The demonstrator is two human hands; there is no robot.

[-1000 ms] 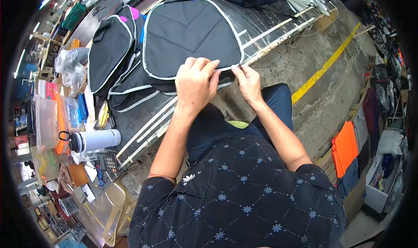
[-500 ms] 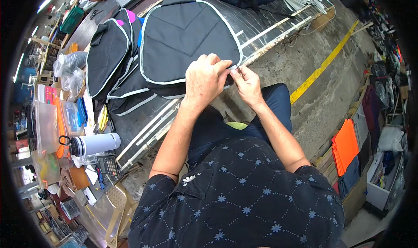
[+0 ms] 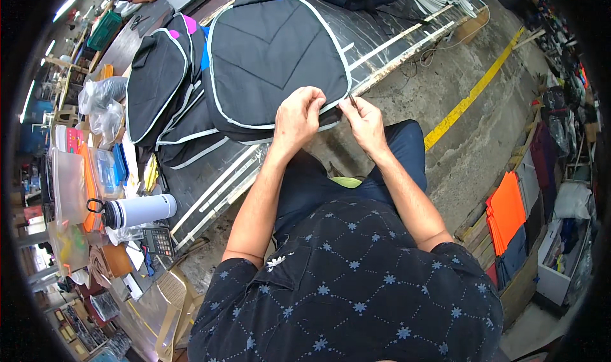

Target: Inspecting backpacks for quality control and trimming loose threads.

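At the near edge of the table [image 3: 366, 31] lies a black panel [image 3: 273, 44], its lower right corner toward the person. Over the last second the left hand [image 3: 298, 121] has drawn back from the right hand [image 3: 365, 123], leaving a short stretch of trim [image 3: 349, 76] bare between them; the panel has slid slightly leftward. This suggests a pause between touches at that corner, with the work there probably not yet over. The left thumb and forefinger come close together beside the lower edge, though whether they pinch anything cannot be told. The right fingers pinch a thin dark tool [image 3: 352, 98], too small to identify, its tip by the corner. Matte and woven-looking, the panel has rounded corners, chevron lines across its face and a smooth pale grey border, with more dark cloth beneath. Just to the left, similar black pieces [image 3: 156, 82] lean in a loose, floppy pile, edged in the same pale trim. Farther out, the tabletop is dark and glossy, with white strips [image 3: 394, 50] along its side; a smooth, cylindrical, pale bottle [image 3: 143, 210] lies near a boxy calculator [image 3: 158, 241], and crumpled clear plastic [image 3: 105, 107] sits beyond. Rough grey concrete [image 3: 458, 165] spreads rightward, crossed by a yellow line [image 3: 474, 90].
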